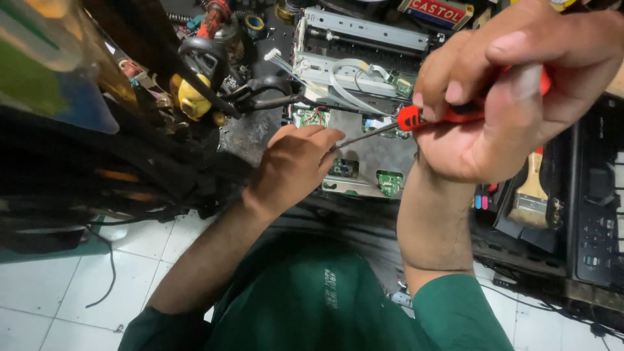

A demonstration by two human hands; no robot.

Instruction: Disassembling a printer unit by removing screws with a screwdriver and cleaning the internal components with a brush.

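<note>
- Right hand [513, 97] closed tight round the red handle of a screwdriver [416, 118], held high and near the camera, shaft sloping down and left toward the opened printer chassis [377, 153].
- Left hand [292, 166] curled loosely at the shaft's lower end, fingertips pinched about the tip; could not tell whether anything small was gripped there as well.
- Tip itself hidden behind those fingers, so exact seat on any screw not visible.
- Judged risks: tip slipping off under sideways push and stabbing the steadying fingers; a slip gouging one of the green circuit boards [390, 182] just beside; a loosened screw dropping into the chassis; white flat cable [344, 84] lying near and liable to be snagged by the shaft.
- Counted: one screwdriver; two hands, both the wearer's own; at least four small green boards showing on the chassis; one flat cable loop; one paintbrush [532, 192] resting to the right, well apart from the work; one dark panel with buttons [601, 195] at the far right edge.
</note>
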